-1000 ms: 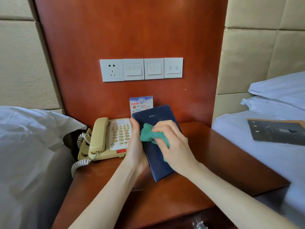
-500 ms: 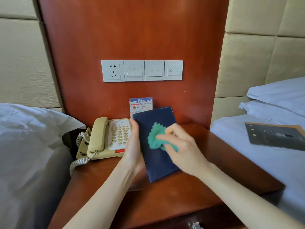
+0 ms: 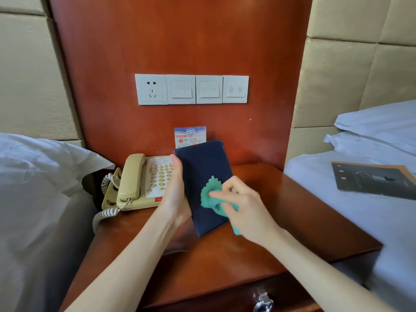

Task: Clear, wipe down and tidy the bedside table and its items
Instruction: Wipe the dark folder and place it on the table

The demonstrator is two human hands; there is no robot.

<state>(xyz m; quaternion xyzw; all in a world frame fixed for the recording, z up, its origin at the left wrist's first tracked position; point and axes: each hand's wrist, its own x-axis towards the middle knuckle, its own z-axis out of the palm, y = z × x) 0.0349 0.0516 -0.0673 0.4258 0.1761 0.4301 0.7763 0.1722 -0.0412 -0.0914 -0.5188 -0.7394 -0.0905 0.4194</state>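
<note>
The dark blue folder (image 3: 202,174) is held up off the desk (image 3: 292,212), tilted so that its face looks toward the camera. Its long axis runs from the low near corner, just above the desk's middle, up and slightly left to its top edge, which stands in front of the wall panel. The left hand (image 3: 176,194) holds the folder by its left long edge, the thumb lying along the front of that edge; the other fingers are hidden behind the cover. The right hand (image 3: 245,210) has its grip bunched round a green cloth (image 3: 210,195), fingers curled over it and pressing it flat against the lower half of the folder's face; a tail of cloth hangs out below the hand.

Just left of the folder, touching the left hand's side, sits a beige telephone (image 3: 144,181) with its handset in the cradle and a coiled cord trailing off the desk's left edge. Behind the folder's top edge a small printed card (image 3: 190,136) leans on the red-brown wall panel (image 3: 180,41), under a row of white socket and switch plates (image 3: 191,89). A white-sheeted bed (image 3: 337,210) on the right carries a dark flat board (image 3: 373,180); a white pillow (image 3: 40,167) lies to the left.
</note>
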